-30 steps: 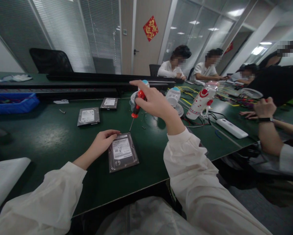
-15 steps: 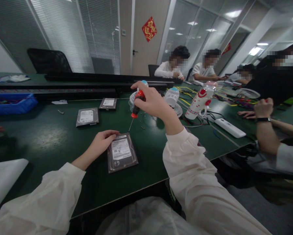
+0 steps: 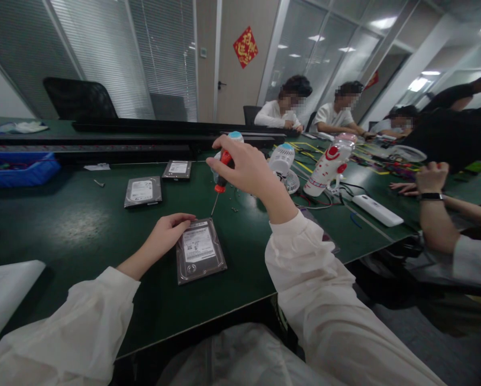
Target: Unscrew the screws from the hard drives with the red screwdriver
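A hard drive [image 3: 200, 252] with a white label lies flat on the green table in front of me. My left hand [image 3: 172, 228] grips its far left corner, fingers along the far edge and thumb on top. Above the far right corner, my right hand [image 3: 244, 166] is closed around the red and black handle of a screwdriver [image 3: 220, 187]. The thin shaft slants down, its tip at that corner of the drive; the screw under it is too small to make out. Several small screws [image 3: 234, 209] lie on the table beyond the tip.
Two more hard drives, a near one [image 3: 143, 191] and a farther one [image 3: 177, 170], lie at the back left. A blue bin [image 3: 19, 170] stands far left. Small white fans [image 3: 283, 161], a bottle [image 3: 329, 166] and a white power strip [image 3: 377, 210] stand right. Another person's hand [image 3: 432, 177] is there too.
My right thumb and fingers have shifted around the screwdriver handle, the tip staying at the same corner. My left hand and the drive have not moved. Another person's hand at the left edge has gone.
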Demonstrator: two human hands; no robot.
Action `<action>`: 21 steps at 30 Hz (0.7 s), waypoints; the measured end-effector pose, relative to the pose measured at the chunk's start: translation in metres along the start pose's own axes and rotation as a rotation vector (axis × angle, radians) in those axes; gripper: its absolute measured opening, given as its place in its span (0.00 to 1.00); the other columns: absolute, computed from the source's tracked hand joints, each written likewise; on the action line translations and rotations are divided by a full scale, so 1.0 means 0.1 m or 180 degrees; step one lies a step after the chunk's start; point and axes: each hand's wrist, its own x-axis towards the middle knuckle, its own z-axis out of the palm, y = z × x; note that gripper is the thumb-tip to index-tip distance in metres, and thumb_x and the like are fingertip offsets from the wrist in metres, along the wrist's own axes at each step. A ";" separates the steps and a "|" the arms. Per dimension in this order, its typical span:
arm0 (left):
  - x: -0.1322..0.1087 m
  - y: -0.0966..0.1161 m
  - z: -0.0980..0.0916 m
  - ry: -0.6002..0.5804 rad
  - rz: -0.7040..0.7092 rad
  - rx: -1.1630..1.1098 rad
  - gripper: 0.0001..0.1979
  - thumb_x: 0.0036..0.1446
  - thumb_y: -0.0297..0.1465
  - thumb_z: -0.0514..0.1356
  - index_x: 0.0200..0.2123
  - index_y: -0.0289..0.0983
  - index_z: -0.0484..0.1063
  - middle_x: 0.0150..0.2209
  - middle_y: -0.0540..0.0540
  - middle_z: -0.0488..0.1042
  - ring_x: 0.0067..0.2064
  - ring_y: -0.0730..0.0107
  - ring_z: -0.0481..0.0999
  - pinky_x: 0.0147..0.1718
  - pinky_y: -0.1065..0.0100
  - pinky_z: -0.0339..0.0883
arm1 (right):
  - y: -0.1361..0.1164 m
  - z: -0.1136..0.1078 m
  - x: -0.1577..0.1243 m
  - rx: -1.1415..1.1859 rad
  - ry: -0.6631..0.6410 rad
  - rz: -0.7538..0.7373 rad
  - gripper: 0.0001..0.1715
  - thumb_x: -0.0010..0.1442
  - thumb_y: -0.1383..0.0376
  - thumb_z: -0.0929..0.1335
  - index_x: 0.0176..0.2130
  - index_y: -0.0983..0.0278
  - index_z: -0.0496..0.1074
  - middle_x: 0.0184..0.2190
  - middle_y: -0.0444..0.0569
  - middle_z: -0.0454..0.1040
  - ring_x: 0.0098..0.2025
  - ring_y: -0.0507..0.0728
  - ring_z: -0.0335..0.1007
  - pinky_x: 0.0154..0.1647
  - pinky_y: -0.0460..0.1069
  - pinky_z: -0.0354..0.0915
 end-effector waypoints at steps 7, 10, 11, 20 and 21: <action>-0.02 0.06 0.01 0.0061 0.0002 0.0011 0.19 0.52 0.42 0.64 0.43 0.39 0.84 0.45 0.42 0.85 0.49 0.52 0.81 0.49 0.56 0.74 | -0.02 0.00 -0.01 -0.0498 -0.0105 0.0455 0.23 0.68 0.55 0.63 0.56 0.66 0.66 0.43 0.57 0.77 0.40 0.62 0.71 0.44 0.56 0.62; -0.02 0.05 0.00 0.0021 -0.0028 0.0030 0.19 0.52 0.42 0.64 0.43 0.39 0.84 0.46 0.42 0.84 0.49 0.51 0.81 0.49 0.56 0.74 | 0.04 0.02 -0.01 0.0097 -0.0043 0.0250 0.22 0.64 0.61 0.64 0.56 0.64 0.63 0.41 0.52 0.75 0.39 0.59 0.68 0.44 0.54 0.62; -0.01 0.04 0.00 0.0013 -0.0020 0.0047 0.19 0.53 0.42 0.64 0.44 0.39 0.84 0.46 0.42 0.84 0.49 0.51 0.81 0.48 0.56 0.74 | 0.05 0.02 0.00 0.0259 -0.0024 0.0160 0.23 0.63 0.62 0.64 0.56 0.64 0.61 0.41 0.51 0.74 0.38 0.57 0.67 0.44 0.54 0.62; -0.01 0.01 -0.02 -0.0002 -0.0047 0.0099 0.20 0.54 0.43 0.64 0.46 0.39 0.83 0.47 0.41 0.84 0.50 0.50 0.81 0.47 0.55 0.75 | 0.08 0.03 0.00 0.0628 -0.0066 -0.0146 0.23 0.62 0.63 0.64 0.56 0.65 0.60 0.49 0.54 0.73 0.41 0.56 0.67 0.48 0.53 0.63; -0.01 0.01 -0.02 -0.0014 -0.0037 0.0115 0.20 0.55 0.43 0.64 0.46 0.39 0.83 0.48 0.41 0.84 0.50 0.50 0.81 0.47 0.55 0.75 | 0.06 0.02 -0.01 0.0506 -0.0102 -0.0053 0.23 0.63 0.62 0.63 0.57 0.64 0.60 0.47 0.53 0.74 0.40 0.57 0.68 0.47 0.53 0.63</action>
